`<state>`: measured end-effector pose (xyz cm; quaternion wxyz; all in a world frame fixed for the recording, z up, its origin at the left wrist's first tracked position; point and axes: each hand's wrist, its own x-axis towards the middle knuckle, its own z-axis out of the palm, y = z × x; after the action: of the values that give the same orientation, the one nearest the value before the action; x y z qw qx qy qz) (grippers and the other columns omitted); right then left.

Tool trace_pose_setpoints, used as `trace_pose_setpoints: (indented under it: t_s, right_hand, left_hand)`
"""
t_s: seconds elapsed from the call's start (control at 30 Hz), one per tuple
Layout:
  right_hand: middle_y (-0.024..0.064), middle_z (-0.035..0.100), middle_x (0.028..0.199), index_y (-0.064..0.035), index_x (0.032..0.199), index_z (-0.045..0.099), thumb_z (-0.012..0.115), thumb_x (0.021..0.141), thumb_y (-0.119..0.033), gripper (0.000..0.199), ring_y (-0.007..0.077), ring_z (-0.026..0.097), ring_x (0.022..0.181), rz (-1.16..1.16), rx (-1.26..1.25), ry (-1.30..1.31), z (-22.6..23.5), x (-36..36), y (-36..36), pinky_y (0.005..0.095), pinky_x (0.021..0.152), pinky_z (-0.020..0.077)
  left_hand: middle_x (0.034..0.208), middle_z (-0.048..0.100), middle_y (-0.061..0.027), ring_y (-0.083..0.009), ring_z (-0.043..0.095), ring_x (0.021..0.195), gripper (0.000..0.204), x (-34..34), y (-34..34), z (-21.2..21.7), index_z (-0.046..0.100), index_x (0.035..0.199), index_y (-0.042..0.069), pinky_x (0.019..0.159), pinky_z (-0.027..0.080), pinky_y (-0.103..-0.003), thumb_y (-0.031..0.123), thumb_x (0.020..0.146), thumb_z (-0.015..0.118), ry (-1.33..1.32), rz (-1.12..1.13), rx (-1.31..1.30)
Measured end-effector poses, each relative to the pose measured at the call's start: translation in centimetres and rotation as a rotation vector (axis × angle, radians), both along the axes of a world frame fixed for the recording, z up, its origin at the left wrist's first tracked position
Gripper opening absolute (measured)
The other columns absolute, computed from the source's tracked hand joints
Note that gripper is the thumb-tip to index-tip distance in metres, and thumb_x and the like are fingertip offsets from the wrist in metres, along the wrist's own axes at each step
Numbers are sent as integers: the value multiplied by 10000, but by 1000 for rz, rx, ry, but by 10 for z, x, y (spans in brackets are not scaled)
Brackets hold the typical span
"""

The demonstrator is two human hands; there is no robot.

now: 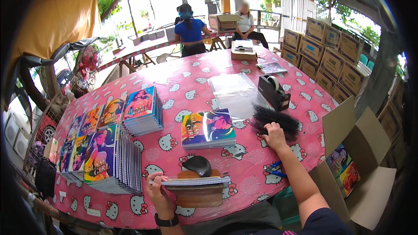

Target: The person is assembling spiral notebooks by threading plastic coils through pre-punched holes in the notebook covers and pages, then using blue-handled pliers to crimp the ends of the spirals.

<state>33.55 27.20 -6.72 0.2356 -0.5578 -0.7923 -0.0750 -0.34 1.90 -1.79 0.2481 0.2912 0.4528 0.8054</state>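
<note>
My left hand (160,192), with a dark watch at the wrist, grips one end of a notebook (196,181) held edge-on over a wooden stand (199,200). Just beyond it, a black rounded piece (197,166) rests on the same stand. On the right, my right hand (275,136) has its fingers curled at a pile of black spiral binding coils (278,117); the fingertips are partly hidden among them. Between my hands and farther out lies a stack of colourful notebooks (209,126). Pliers with blue handles (276,169) lie beside my right forearm.
Stacked notebooks (102,152) fill the table's left side. A black tape dispenser (273,92) stands by clear plastic sleeves (235,93). At the right, an open cardboard box (370,156) holds notebooks. Two people (190,30) are at the back, near piled cartons (322,56).
</note>
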Motion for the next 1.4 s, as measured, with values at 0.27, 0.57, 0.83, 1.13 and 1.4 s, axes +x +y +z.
trace_pose_setpoints:
  t_s: [0.27,0.57,0.83,1.13,1.4]
  right_hand:
    - [170,593,849,-23,936,599,558,852,-81,110,365,557,839,184,152,406,14,13,13,444,754,449]
    - [136,569,892,-36,1182,519,455,967,-148,251,268,588,752,323,63,557,119,-22,-64,344,700,467]
    - [75,585,855,-38,1059,624,594,879,-82,188,151,570,724,865,-498,519,115,-71,-143,285,650,468]
    - [45,579,873,-37,966,648,698,776,-41,197,116,570,739,745,-531,679,104,-71,-153,244,641,462]
    - [55,563,848,-27,824,633,729,698,17,165,127,565,764,729,-357,699,102,-82,-155,255,677,470]
  left_hand:
    - [835,579,-62,-153,540,824,249,-9,0,-2,574,1020,-11,818,408,-302,205,914,508,72,-93,-49]
    - [1290,482,-121,-288,392,1258,730,69,-13,34,399,1363,45,1061,-42,-604,490,822,605,1243,398,-297]
    - [847,551,4,-184,536,960,390,95,15,25,641,906,146,1029,8,-610,494,736,685,1387,216,-347]
    - [975,579,29,-185,520,1091,345,107,21,15,639,937,174,1018,-64,-654,438,720,685,1351,341,-348]
    - [982,596,31,-183,529,1099,277,108,25,11,644,952,163,1015,-89,-663,343,744,669,1352,334,-295]
